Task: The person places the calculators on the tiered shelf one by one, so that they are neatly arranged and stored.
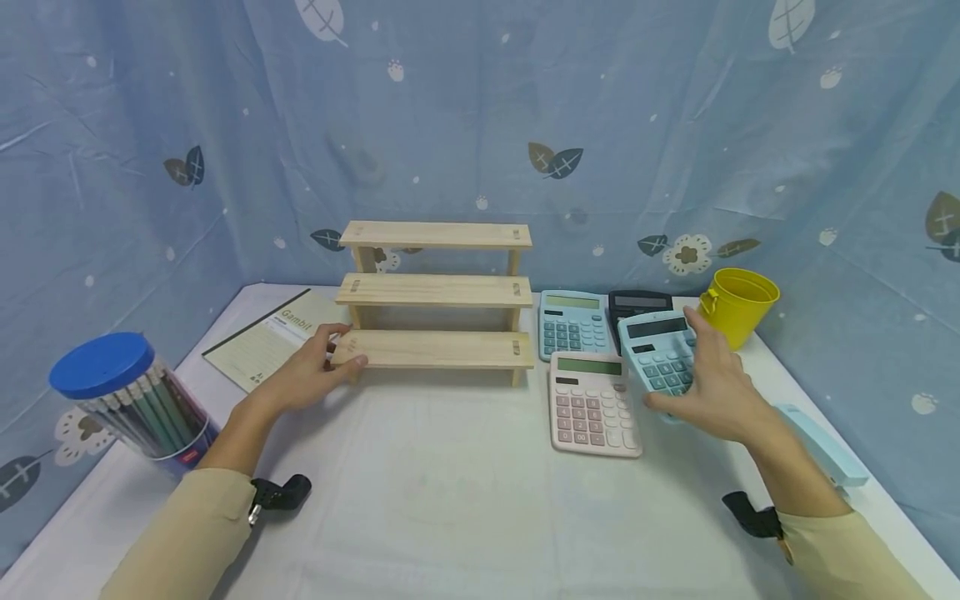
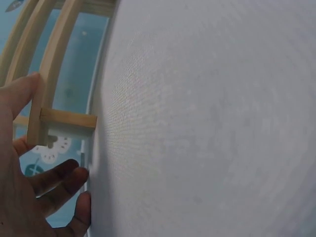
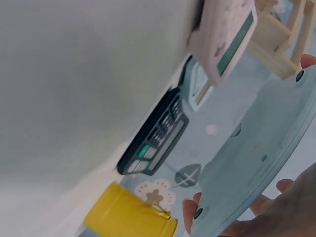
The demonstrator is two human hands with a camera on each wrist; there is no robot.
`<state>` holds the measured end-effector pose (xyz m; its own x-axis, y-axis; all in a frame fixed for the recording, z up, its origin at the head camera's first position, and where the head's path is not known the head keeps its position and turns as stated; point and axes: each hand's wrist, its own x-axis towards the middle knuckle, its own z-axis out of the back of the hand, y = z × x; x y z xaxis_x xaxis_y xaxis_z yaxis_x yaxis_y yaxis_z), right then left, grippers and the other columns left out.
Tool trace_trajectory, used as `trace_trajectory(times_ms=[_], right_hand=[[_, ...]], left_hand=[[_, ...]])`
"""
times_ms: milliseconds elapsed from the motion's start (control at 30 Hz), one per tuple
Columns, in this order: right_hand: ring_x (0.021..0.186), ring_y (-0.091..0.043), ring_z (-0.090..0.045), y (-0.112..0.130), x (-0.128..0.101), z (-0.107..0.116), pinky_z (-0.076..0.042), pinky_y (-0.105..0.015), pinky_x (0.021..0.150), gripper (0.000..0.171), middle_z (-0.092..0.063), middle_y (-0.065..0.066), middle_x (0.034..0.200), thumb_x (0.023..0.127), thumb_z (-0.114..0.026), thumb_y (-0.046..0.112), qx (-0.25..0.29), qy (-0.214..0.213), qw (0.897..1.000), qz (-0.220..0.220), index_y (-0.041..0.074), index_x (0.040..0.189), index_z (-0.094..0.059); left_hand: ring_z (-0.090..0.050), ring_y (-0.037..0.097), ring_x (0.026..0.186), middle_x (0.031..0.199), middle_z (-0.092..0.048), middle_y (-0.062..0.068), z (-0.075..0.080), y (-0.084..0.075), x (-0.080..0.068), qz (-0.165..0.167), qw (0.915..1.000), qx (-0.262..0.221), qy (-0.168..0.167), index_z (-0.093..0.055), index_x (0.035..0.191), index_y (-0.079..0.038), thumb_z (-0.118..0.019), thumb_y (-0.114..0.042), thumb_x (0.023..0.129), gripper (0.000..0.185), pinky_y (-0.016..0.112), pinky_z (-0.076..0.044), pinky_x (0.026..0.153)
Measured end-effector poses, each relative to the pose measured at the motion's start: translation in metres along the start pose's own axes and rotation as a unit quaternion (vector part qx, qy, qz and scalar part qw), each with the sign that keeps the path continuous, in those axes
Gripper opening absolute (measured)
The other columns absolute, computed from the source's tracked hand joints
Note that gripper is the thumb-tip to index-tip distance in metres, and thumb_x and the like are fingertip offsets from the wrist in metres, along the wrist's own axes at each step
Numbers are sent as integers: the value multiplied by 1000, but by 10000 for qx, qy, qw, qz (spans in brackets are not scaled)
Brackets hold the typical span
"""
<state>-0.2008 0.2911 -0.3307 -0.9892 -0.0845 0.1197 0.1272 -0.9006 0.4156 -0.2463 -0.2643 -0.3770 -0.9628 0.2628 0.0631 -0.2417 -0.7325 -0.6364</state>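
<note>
My left hand (image 1: 307, 375) pinches the left end of the lowest board of a three-step wooden display rack (image 1: 435, 348). Seen from the left wrist, the thumb lies against the board (image 2: 47, 84) and an index fingertip shows at its end; the other fingers spread below. With my right hand (image 1: 716, 383) I grip a light blue calculator (image 1: 660, 354) by its edges, keys facing up and tilted. Its smooth underside (image 3: 256, 153) fills the right side of the right wrist view, raised off the table. A pink calculator (image 1: 594, 404) lies beside it.
Behind are another blue calculator (image 1: 573, 323), a black calculator (image 1: 637, 302) and a yellow bucket (image 1: 738, 304). A long light blue object (image 1: 821, 446) lies by my right forearm. At left are a notepad (image 1: 273, 337) and a blue-lidded pencil tub (image 1: 142, 408). Patterned curtains (image 1: 480, 108) enclose the table.
</note>
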Motion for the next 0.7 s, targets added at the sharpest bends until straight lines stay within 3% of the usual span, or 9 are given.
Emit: trace_trajectory(times_ms=[433,700], right_hand=[[145,-56,-19,29,14,-4,-23,-81,108,133,-3,-29,167,77,-86,42,283,19,9987,421,19,165,11],[142,-53,-27,47,22,-2,-27,-78,109,130,-8,-28,166,77,-85,40,361,9,9977,577,19,165,10]], left_hand=[[-52,48,130,144,-47,35,-1,-2,-1,165,9998,14,67,-16,159,-3,-55,-51,104,83,62,-44,105],[-52,48,130,143,-48,36,-1,0,0,206,9997,9,105,-15,159,-3,-54,-52,104,83,62,-44,104]])
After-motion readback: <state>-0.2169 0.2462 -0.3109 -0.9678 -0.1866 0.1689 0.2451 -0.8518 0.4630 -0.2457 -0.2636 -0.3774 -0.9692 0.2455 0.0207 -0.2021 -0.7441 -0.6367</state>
